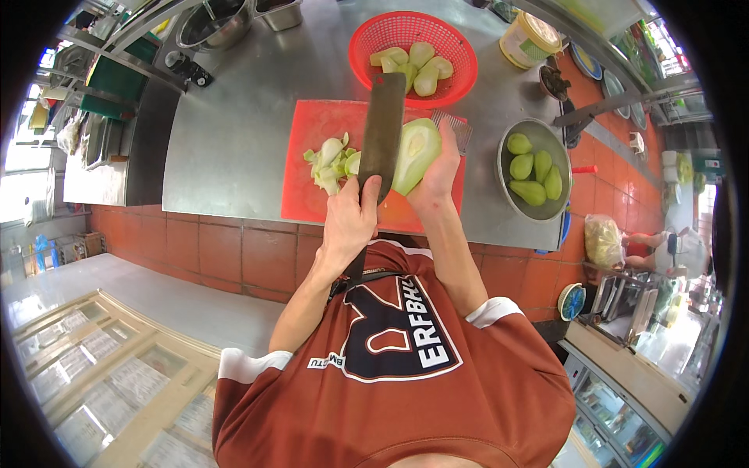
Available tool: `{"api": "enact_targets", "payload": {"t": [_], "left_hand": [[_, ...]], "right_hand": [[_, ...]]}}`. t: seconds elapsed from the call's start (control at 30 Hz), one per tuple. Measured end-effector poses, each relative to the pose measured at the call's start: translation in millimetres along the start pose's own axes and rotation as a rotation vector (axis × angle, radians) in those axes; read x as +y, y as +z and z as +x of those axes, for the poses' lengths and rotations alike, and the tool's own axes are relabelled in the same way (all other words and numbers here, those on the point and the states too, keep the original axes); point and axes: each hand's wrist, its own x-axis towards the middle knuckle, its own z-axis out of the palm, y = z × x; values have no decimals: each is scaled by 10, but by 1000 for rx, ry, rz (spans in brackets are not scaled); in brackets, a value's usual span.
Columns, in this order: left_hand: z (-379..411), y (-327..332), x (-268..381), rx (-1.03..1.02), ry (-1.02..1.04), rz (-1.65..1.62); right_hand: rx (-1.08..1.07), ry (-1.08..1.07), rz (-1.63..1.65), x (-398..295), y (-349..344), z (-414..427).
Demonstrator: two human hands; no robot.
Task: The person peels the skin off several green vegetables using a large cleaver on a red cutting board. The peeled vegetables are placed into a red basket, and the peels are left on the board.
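Note:
My left hand (351,219) holds a broad-bladed cleaver (383,128) by its handle end, the thumb against the blade, which points away from me. My right hand (439,175) holds a pale green chayote half (418,152), its cut face and seed towards the blade. Both are over a red cutting board (304,128). Chayote trimmings and peel (330,164) lie on the board left of the cleaver. A ridged metal tool (459,131) lies partly hidden behind my right hand. Peeled chayote pieces (426,81) rest in a red plastic colander (462,70) beyond the board.
Right of the board, a metal bowl (504,181) holds several green chayotes (521,167). A plastic tub (529,41) and a small bowl of dark stuff (554,82) stand farther back. A dark bottle (188,69) and steel bowl (213,29) are at the back left. A person (681,251) is far right.

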Motion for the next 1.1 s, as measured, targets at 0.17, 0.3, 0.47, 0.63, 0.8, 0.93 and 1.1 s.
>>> {"api": "enact_targets", "payload": {"t": [0.17, 0.3, 0.47, 0.63, 0.8, 0.93, 1.1], "left_hand": [[-81, 6, -26, -39, 40, 21], [5, 10, 19, -50, 27, 37], [-17, 17, -82, -102, 15, -15], [5, -22, -84, -103, 18, 15], [94, -24, -44, -109, -52, -11], [143, -24, -37, -109, -81, -34], [157, 19, -40, -70, -89, 8]], "right_hand": [[-67, 29, 40, -101, 177, -83], [-36, 23, -77, 13, 50, 8], [-106, 127, -51, -74, 14, 30], [-107, 134, -90, -56, 11, 111], [-98, 154, -172, -96, -5, 221], [-69, 151, -192, -69, -29, 315], [41, 85, -259, -55, -3, 351]]}}
